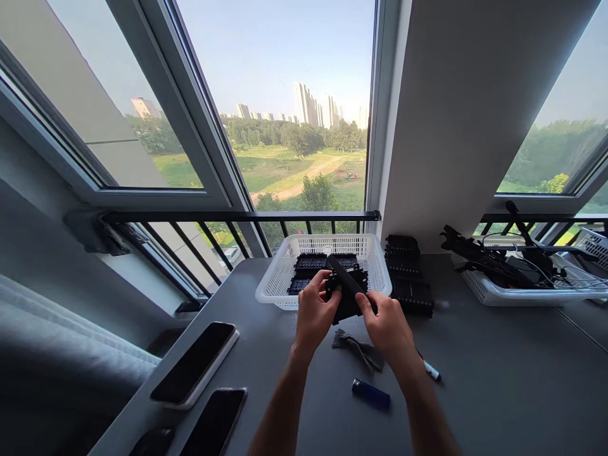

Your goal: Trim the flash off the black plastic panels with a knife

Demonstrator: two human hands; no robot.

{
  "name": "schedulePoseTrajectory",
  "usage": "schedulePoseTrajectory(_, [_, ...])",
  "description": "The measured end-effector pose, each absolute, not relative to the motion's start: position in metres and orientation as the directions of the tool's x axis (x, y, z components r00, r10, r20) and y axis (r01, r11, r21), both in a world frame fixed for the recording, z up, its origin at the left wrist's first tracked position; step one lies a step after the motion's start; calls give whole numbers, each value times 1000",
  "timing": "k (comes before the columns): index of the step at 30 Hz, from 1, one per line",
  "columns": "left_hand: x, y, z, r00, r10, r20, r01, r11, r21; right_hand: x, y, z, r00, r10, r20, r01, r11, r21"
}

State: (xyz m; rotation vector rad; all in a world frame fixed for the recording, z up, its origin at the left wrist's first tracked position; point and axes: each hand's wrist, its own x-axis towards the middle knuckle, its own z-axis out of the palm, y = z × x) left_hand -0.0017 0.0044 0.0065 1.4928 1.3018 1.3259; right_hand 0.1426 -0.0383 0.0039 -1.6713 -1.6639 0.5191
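Note:
My left hand (pixel 313 311) grips a flat black plastic part (pixel 346 303) from its left side, fingers curled over its top edge. My right hand (pixel 387 324) is closed on a slim black tool (pixel 342 273) whose tip lies across the part's top. Both hands hover just in front of a white mesh basket (pixel 285 269) holding several more black parts (pixel 311 266). A crumpled grey cloth (pixel 356 348) lies on the table under the hands.
A stack of black parts (pixel 408 278) stands right of the basket. A blue lighter (pixel 370 394) and a marker (pixel 431 370) lie near my right wrist. Two phones (pixel 194 364) rest at the left edge. A white tray of cables (pixel 522 278) sits far right.

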Motion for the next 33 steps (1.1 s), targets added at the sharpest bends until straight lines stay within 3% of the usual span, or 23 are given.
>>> schedulePoseTrajectory(8, [-6,6,6,-84,974,212,210,-191,959,163,-34,2,213,959,184,695,-16,-719])
schedulePoseTrajectory(16, [-1,2,8,-49,977,205,178,-194,965,147,-36,4,94,968,232,700,101,-707])
schedulePoseTrajectory(22, [-7,2,12,-83,977,194,173,-178,969,165,-32,4,227,944,240,632,45,-774])
schedulePoseTrajectory(28, [1,-2,8,120,969,216,219,-238,946,160,-36,11,349,901,257,446,81,-892])
schedulePoseTrajectory(33, [7,-5,8,224,955,192,167,-232,958,158,-32,7,347,901,259,415,100,-904])
